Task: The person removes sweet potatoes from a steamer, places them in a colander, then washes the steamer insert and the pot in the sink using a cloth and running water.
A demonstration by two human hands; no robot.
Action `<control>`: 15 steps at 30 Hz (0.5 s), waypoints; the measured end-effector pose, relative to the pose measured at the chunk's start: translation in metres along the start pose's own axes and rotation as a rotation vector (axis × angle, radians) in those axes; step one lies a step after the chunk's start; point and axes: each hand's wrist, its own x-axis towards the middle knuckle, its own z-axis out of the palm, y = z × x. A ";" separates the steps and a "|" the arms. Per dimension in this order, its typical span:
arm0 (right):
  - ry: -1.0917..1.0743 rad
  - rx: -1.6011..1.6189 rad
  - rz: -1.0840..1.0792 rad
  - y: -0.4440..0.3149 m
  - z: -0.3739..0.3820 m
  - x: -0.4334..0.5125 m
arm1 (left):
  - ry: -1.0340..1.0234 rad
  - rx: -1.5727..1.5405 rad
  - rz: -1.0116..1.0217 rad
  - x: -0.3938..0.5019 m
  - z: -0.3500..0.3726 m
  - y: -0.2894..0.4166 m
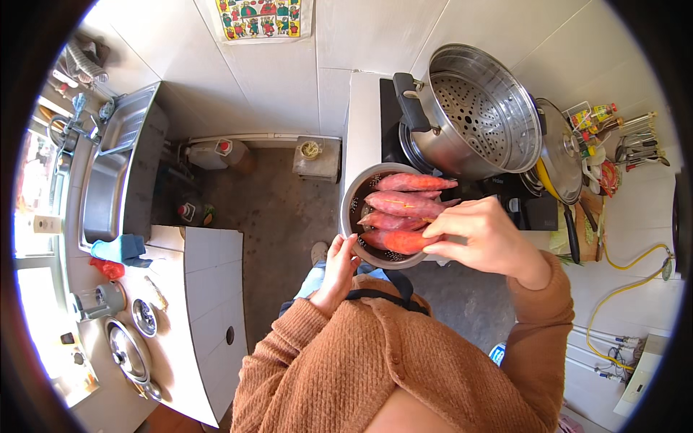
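Note:
Several red-skinned sweet potatoes [403, 204] lie side by side in a metal colander [349, 216] with small holes in its wall. My left hand [338, 268] grips the colander's near left rim, thumb on top. With thumb and fingertips, my right hand [468, 238] pinches the right end of the nearest sweet potato [400, 241], whose body still lies within the colander. Beyond the colander, a large stainless steel steamer pot [471, 140] with a perforated bottom stands on the black stove [387, 119].
Right of the pot leans a glass-lidded pan [560, 151], its black handle over a cutting board [587, 233]. Seasoning bottles [595, 119] and hanging utensils [641, 143] line the wall. At left are a steel sink [105, 200] and a white counter [173, 335] bearing a lidded pot [127, 349].

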 end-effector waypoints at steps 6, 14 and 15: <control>0.010 0.103 -0.027 0.038 0.033 -0.027 | -0.009 -0.007 -0.004 0.001 -0.003 0.000; 0.124 0.238 0.368 0.104 0.067 -0.099 | -0.019 0.022 -0.005 0.007 -0.009 -0.004; 0.079 0.153 0.339 0.103 0.067 -0.100 | -0.022 0.025 -0.002 0.007 -0.009 -0.003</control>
